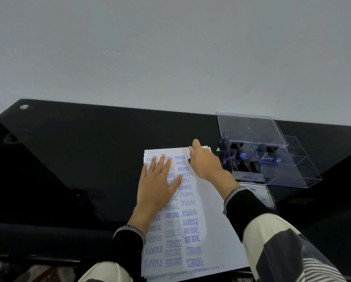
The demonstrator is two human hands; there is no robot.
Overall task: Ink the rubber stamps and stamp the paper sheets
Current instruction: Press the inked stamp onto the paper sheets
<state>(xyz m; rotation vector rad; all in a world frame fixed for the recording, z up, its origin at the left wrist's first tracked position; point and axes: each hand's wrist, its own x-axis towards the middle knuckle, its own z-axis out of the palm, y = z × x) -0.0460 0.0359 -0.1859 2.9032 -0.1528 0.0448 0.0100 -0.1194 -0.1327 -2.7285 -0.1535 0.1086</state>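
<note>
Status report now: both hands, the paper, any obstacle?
Left hand flat on top sheet, open. Right hand at far right corner, grip unclear. Sheet mostly stamped; right strip blank. Stamps in clear box, nothing blocking.

A single wide-angle head camera looks forward and steeply down from close above the black desk (68,159), facing a pale wall (170,47) that fills the upper half.

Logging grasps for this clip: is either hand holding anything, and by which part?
Left hand lies flat on the top sheet, gripping nothing. Right hand is at the stack's far right corner; a grip cannot be told.
</note>
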